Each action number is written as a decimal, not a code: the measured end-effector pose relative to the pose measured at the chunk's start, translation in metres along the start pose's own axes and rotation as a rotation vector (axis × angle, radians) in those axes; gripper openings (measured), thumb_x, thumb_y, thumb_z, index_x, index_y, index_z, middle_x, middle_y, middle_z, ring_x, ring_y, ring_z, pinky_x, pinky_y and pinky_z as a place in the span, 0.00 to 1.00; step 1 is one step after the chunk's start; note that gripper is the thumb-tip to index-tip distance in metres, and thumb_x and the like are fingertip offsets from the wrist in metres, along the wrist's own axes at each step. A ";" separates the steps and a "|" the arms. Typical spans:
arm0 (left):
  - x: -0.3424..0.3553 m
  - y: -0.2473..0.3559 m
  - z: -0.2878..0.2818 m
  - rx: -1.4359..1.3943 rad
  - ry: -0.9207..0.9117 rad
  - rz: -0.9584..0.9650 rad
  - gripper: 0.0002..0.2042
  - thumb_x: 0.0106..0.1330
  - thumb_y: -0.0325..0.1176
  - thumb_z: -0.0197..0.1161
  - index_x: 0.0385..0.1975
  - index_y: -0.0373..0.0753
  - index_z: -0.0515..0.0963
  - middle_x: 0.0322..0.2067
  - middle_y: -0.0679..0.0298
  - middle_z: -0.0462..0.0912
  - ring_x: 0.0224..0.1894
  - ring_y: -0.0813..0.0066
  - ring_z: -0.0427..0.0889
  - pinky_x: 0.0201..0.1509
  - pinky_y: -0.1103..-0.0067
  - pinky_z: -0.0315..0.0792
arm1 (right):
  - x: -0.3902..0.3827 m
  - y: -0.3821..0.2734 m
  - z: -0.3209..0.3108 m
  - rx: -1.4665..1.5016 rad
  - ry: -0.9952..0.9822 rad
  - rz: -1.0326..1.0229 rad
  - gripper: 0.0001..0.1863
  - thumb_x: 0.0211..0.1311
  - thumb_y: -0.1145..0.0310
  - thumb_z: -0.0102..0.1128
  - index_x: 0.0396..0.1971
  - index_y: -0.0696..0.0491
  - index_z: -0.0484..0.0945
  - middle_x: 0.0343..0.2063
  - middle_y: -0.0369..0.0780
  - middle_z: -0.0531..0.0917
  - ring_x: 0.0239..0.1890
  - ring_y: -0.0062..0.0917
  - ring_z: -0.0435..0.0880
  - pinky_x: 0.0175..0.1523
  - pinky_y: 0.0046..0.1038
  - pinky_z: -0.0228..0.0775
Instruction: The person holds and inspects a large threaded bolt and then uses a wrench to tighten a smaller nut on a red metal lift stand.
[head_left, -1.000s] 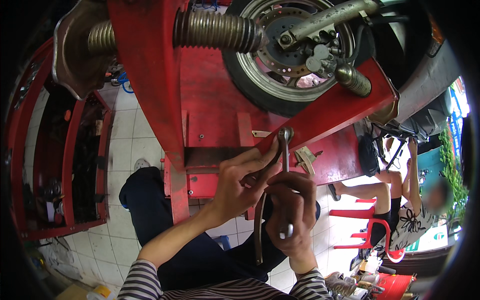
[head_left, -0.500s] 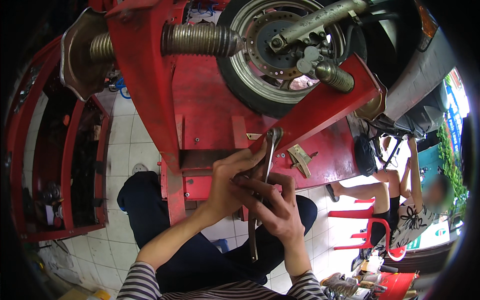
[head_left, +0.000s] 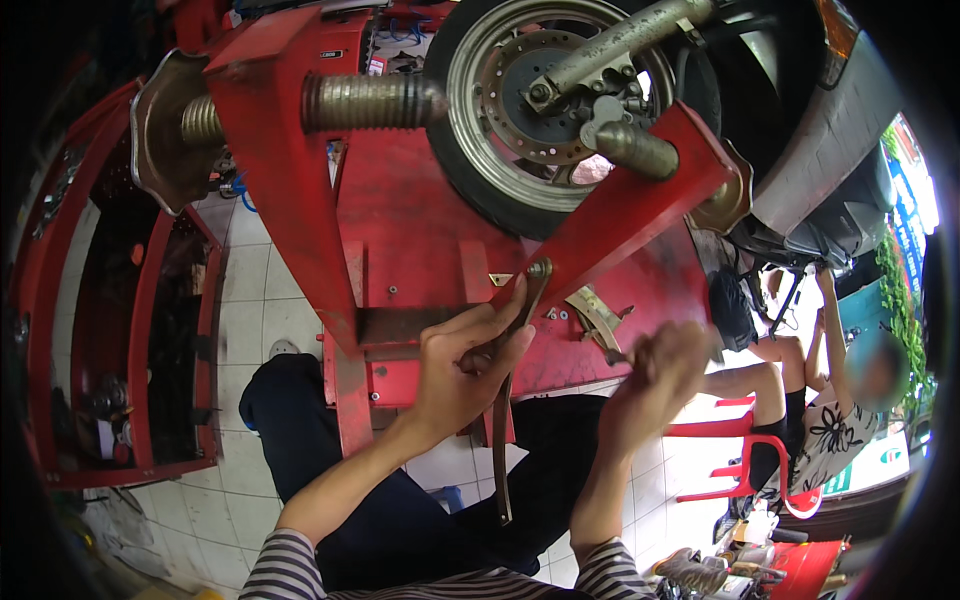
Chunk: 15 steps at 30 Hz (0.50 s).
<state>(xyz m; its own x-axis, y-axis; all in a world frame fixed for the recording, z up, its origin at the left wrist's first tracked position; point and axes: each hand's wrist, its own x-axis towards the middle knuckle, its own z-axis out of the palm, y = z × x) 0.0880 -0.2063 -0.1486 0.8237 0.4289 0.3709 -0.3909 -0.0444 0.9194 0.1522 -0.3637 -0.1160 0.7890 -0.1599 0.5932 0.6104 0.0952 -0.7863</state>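
Note:
My left hand is closed round a long, curved metal strip, its fingers pinching the upper part. The strip's top end lies against a bolt head on the right red clamp arm; its lower end hangs free over my lap. To the right, my right hand is a closed fist, smeared by motion, away from the bolt. It appears to hold the wrench, mostly hidden in the fist. A curved brass-coloured bracket lies on the red platform just beyond that hand.
A motorcycle front wheel stands between threaded clamp screws. Small nuts lie on the platform. A red metal shelf frame is at left. At right, a person sits on a red plastic chair.
The wrench has come off the bolt. My right hand has swung right, away from the strip and my left hand. My left hand still grips the strip. The view has shifted slightly.

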 end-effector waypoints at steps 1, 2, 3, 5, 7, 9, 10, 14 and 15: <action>0.000 0.000 0.001 0.012 0.000 0.005 0.21 0.65 0.23 0.65 0.59 0.33 0.76 0.22 0.74 0.64 0.21 0.93 0.57 0.19 0.89 0.52 | 0.018 -0.005 0.014 0.165 -0.138 0.201 0.12 0.72 0.70 0.55 0.50 0.58 0.69 0.30 0.33 0.70 0.25 0.14 0.68 0.31 0.18 0.66; 0.000 0.000 0.002 0.023 0.000 0.009 0.21 0.65 0.23 0.65 0.59 0.33 0.76 0.22 0.74 0.65 0.21 0.93 0.57 0.19 0.89 0.52 | 0.031 -0.013 0.023 0.026 -0.255 0.321 0.18 0.65 0.73 0.61 0.52 0.58 0.69 0.29 0.31 0.69 0.25 0.12 0.68 0.29 0.17 0.64; 0.002 0.002 0.004 0.003 -0.014 -0.003 0.21 0.66 0.22 0.65 0.59 0.32 0.76 0.22 0.74 0.65 0.20 0.93 0.58 0.19 0.89 0.52 | 0.042 -0.004 0.024 0.017 -0.428 0.249 0.27 0.56 0.77 0.70 0.54 0.57 0.69 0.34 0.33 0.75 0.26 0.11 0.72 0.30 0.16 0.69; 0.000 0.003 0.003 -0.024 -0.024 -0.034 0.20 0.66 0.22 0.64 0.59 0.31 0.76 0.22 0.74 0.67 0.19 0.94 0.60 0.18 0.89 0.53 | 0.046 0.008 0.034 0.162 -0.569 0.315 0.32 0.50 0.79 0.74 0.55 0.58 0.69 0.40 0.37 0.79 0.29 0.12 0.77 0.34 0.17 0.74; -0.001 0.010 0.005 -0.089 -0.003 -0.090 0.19 0.66 0.21 0.64 0.57 0.29 0.77 0.22 0.72 0.71 0.17 0.94 0.63 0.16 0.88 0.55 | 0.050 0.015 0.039 0.201 -0.698 0.373 0.35 0.46 0.80 0.77 0.56 0.59 0.69 0.45 0.40 0.82 0.33 0.14 0.80 0.39 0.19 0.77; -0.001 0.011 0.005 -0.102 0.001 -0.104 0.18 0.66 0.21 0.63 0.56 0.28 0.77 0.23 0.70 0.74 0.16 0.93 0.67 0.15 0.87 0.57 | 0.054 0.016 0.042 0.141 -0.806 0.421 0.39 0.44 0.79 0.78 0.58 0.61 0.69 0.47 0.42 0.83 0.36 0.15 0.82 0.44 0.21 0.79; -0.001 0.008 0.005 -0.081 -0.006 -0.090 0.17 0.66 0.20 0.63 0.55 0.26 0.78 0.24 0.69 0.76 0.15 0.93 0.68 0.15 0.86 0.58 | 0.055 0.012 0.047 0.155 -0.818 0.429 0.38 0.44 0.79 0.78 0.58 0.61 0.69 0.45 0.41 0.84 0.38 0.16 0.82 0.45 0.21 0.79; -0.002 -0.001 0.002 -0.004 -0.017 -0.057 0.15 0.66 0.19 0.63 0.53 0.24 0.78 0.26 0.65 0.81 0.15 0.91 0.72 0.14 0.85 0.61 | 0.065 0.002 0.059 0.163 -0.895 0.413 0.32 0.44 0.78 0.79 0.53 0.62 0.74 0.40 0.40 0.85 0.41 0.20 0.84 0.48 0.25 0.78; -0.002 0.001 0.003 -0.035 -0.010 -0.076 0.15 0.66 0.19 0.63 0.53 0.24 0.78 0.26 0.66 0.81 0.15 0.91 0.72 0.14 0.85 0.60 | 0.067 0.004 0.059 0.149 -0.926 0.395 0.31 0.44 0.77 0.79 0.51 0.62 0.76 0.39 0.41 0.85 0.41 0.21 0.84 0.49 0.26 0.78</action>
<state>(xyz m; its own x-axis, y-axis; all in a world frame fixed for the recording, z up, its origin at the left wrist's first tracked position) 0.0871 -0.2100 -0.1479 0.8556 0.4208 0.3014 -0.3410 0.0200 0.9399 0.2118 -0.3158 -0.0692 0.6409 0.7271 0.2461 0.2474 0.1078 -0.9629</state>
